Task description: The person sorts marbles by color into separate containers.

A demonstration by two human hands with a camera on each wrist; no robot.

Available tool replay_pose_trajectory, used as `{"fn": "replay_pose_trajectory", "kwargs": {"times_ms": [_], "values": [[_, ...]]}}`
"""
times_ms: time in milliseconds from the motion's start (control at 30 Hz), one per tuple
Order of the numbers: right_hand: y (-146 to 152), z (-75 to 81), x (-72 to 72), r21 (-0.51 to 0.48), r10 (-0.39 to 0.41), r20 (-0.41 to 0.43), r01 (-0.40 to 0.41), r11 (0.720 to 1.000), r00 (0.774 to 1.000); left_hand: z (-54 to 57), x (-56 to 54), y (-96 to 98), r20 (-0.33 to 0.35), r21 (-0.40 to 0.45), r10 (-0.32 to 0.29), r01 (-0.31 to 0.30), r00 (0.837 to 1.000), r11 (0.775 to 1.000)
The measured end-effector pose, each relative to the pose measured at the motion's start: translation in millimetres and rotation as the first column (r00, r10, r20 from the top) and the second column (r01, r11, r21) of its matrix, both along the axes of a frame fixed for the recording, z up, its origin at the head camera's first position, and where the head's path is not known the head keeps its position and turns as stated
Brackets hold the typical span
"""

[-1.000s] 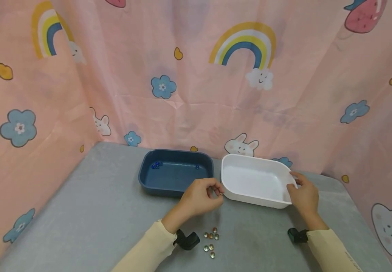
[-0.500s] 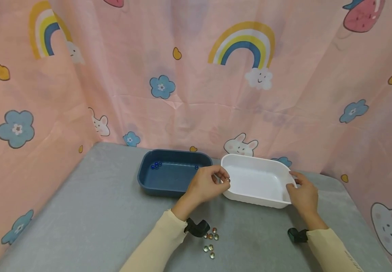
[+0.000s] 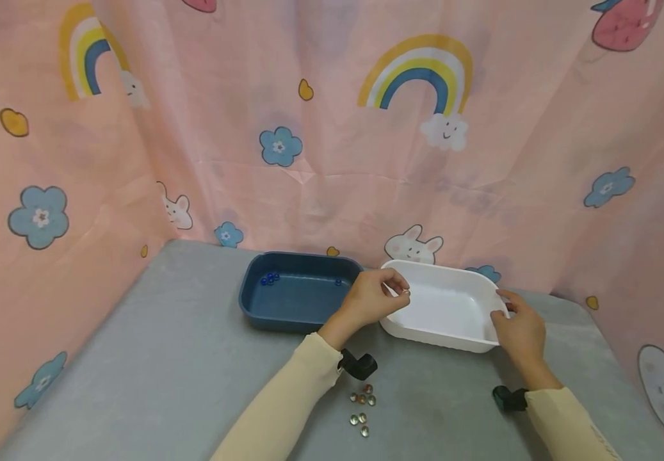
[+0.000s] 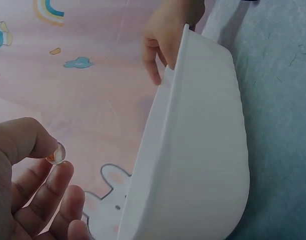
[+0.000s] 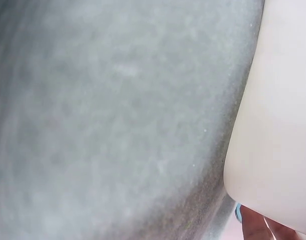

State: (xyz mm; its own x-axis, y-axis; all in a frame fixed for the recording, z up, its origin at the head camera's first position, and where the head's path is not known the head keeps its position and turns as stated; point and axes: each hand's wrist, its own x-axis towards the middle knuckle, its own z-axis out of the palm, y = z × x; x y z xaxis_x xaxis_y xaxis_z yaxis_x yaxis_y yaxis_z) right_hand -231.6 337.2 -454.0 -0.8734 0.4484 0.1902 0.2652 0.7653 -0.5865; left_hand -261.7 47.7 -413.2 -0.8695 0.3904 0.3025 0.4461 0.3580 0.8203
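My left hand (image 3: 374, 298) pinches a clear glass marble (image 4: 56, 153) with an orange swirl between thumb and fingertip. It hovers over the left end of the white tray (image 3: 441, 342). With thumb and fingers on either side of the rim, my right hand (image 3: 520, 330) grips the tray's right end. In the right wrist view only a few fingers (image 5: 255, 225) show under the tray's pale wall. Several clear marbles with coloured swirls (image 3: 362, 399) lie on the table in front of the trays.
A dark blue tray (image 3: 285, 323) stands left of the white one, holding several blue marbles (image 3: 268, 280); my left hand overlaps its right corner in the head view. Behind both trays hangs a pink patterned cloth (image 3: 332, 205). Grey cloth (image 3: 193, 358) covers the table.
My left hand has risen and moved right with the marble, from the gap between the trays to over the white tray's left end. My right hand keeps its grip on the rim.
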Motion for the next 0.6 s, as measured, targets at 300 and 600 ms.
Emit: {"fn": "replay_pose_trajectory", "kwargs": {"times_ms": [300,600], "values": [[-1,4.4,-0.6,-0.009,0.013,-0.019,-0.014,1.0,1.0,-2.5,-13.3,27.8,-0.037,-0.028,-0.08,0.079,0.996,0.996],[1,4.8,2.1,-0.004,0.018,-0.012,-0.018,1.0,1.0,-3.0,-35.6,51.1,-0.066,-0.147,-0.144,0.133,0.987,0.98]]}}
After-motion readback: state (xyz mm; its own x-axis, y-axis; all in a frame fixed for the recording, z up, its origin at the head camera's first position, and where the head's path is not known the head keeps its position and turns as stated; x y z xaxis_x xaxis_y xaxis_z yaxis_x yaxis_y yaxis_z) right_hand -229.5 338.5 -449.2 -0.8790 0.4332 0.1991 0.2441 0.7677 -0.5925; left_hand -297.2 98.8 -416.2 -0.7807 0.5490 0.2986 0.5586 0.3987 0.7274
